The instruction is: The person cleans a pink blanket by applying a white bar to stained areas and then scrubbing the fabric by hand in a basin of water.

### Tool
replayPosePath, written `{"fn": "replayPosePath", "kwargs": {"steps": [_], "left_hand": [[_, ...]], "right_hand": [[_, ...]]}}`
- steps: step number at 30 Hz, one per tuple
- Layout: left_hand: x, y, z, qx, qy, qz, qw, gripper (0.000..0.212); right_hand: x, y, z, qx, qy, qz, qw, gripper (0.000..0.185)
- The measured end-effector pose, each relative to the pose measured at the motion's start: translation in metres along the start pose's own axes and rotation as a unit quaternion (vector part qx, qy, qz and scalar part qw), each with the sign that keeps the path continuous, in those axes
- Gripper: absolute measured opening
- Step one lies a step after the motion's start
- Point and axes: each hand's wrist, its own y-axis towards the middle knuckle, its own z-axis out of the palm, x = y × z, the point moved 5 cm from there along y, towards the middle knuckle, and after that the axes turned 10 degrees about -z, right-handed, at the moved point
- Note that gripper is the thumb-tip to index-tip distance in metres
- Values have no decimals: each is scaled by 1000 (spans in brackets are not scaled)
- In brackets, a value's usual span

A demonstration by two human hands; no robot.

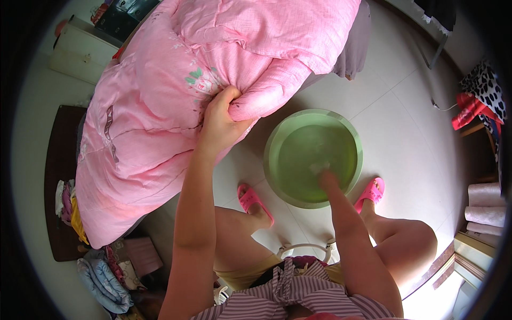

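A pink floral quilt lies in a thick heap from the top of the view down to the left. My left hand grips a bunched fold at its near right edge, fingers tucked under the fabric. On the tiled floor between my feet stands a round green plastic basin with water in it. My right hand reaches down into the basin near its near right wall, partly under the surface. A small whitish thing shows at its fingertips; what it is, and how the fingers are closed, is blurred.
Pink slippers on my feet flank the basin. Folded bedding is piled at lower left, beside a dark brown board. Rolled pale fabric and a chair with spotted cloth are at right. A metal stand leg is at upper right.
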Motion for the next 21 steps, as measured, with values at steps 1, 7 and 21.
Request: {"fn": "replayPosePath", "kwargs": {"steps": [1,7,21], "left_hand": [[3,-7,-8,-14,12,0,1000,34],[-3,-7,0,-43,71,84,993,42],[-18,-10,31,-169,398,98,896,64]], "right_hand": [[31,-8,0,72,6,-53,996,31],[59,-22,-24,25,14,-134,991,32],[237,-108,-210,-267,550,-344,712,15]]}}
